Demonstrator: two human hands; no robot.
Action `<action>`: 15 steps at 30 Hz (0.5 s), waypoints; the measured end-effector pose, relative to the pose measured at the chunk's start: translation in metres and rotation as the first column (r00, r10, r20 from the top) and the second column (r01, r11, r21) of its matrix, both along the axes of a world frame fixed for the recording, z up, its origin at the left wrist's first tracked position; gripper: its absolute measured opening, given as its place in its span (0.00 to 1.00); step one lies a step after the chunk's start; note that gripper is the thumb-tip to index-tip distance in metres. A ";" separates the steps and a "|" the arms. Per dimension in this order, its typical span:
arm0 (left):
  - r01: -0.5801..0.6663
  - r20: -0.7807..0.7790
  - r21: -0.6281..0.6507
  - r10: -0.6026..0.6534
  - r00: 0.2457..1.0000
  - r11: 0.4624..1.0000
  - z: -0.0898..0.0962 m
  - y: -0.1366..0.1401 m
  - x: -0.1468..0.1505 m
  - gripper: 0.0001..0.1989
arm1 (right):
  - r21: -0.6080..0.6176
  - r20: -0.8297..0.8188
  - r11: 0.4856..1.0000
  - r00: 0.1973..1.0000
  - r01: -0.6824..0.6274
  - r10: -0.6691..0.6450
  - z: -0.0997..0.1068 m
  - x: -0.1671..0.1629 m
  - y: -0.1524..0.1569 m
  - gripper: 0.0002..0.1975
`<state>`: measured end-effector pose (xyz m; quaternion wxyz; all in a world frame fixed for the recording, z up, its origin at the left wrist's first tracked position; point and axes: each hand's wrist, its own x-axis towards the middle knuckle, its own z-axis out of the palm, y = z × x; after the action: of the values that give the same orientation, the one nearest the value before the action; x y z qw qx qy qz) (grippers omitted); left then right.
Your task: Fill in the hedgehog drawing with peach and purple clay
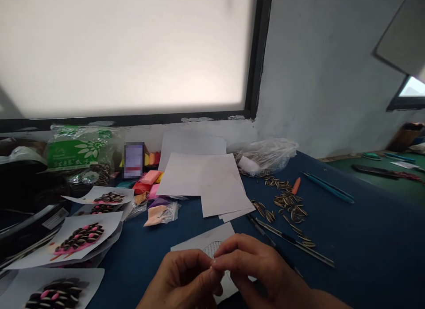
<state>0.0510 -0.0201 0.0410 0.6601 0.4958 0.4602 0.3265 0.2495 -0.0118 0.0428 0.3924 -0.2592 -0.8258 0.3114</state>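
My left hand [186, 276] and my right hand [260, 264] meet at the bottom centre, fingertips pinched together. A tiny pale speck shows between them, too small to name. Beneath the hands lies a white sheet [194, 243] with a black line drawing of a netted, rounded shape; the hands hide much of it. To the right are a dark pen [264, 233] and metal tweezers [307, 249]. Striped sunflower seeds [292, 207] lie loose beyond these, beside a small orange stick [296, 185].
At left lie cards with seed-and-pink-clay pictures [83, 238]. Behind them stand a green-printed seed bag [75, 152] and coloured clay packs [152, 177]. Blank paper [186, 174] and a clear plastic bag [275, 154] sit near the wall. Blue tweezers [328, 187] rest at right.
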 end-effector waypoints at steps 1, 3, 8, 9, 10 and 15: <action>0.001 -0.005 0.020 -0.001 1.000 1.000 0.002 0.001 0.000 0.25 | 0.007 -0.033 1.000 0.999 0.004 -0.003 0.000 0.000 0.000 0.17; -0.013 0.008 0.043 0.013 1.000 0.999 0.006 0.005 0.000 0.24 | -0.009 -0.097 0.999 0.994 0.045 -0.046 0.000 0.000 0.000 0.20; -0.070 0.119 0.017 0.068 0.991 0.997 0.009 0.016 0.002 0.24 | -0.352 0.054 0.923 0.988 0.156 -0.147 0.011 -0.003 0.007 0.09; -0.069 0.134 0.015 0.066 0.989 0.998 0.008 0.018 0.002 0.24 | -0.393 0.070 0.903 0.985 0.171 -0.156 0.013 -0.003 0.009 0.08; -0.065 0.142 0.016 0.062 0.988 0.998 0.007 0.020 0.002 0.25 | -0.420 0.077 0.889 0.983 0.181 -0.164 0.015 -0.004 0.012 0.08; -0.079 0.127 0.009 0.077 0.989 0.997 0.003 0.021 -0.003 0.23 | -0.454 0.096 0.878 0.988 0.154 -0.123 0.018 -0.012 0.022 0.10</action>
<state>0.0480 0.0008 0.0439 0.6714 0.4602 0.4342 0.3860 0.2375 0.0105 0.0612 0.3145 -0.4130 -0.7199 0.4607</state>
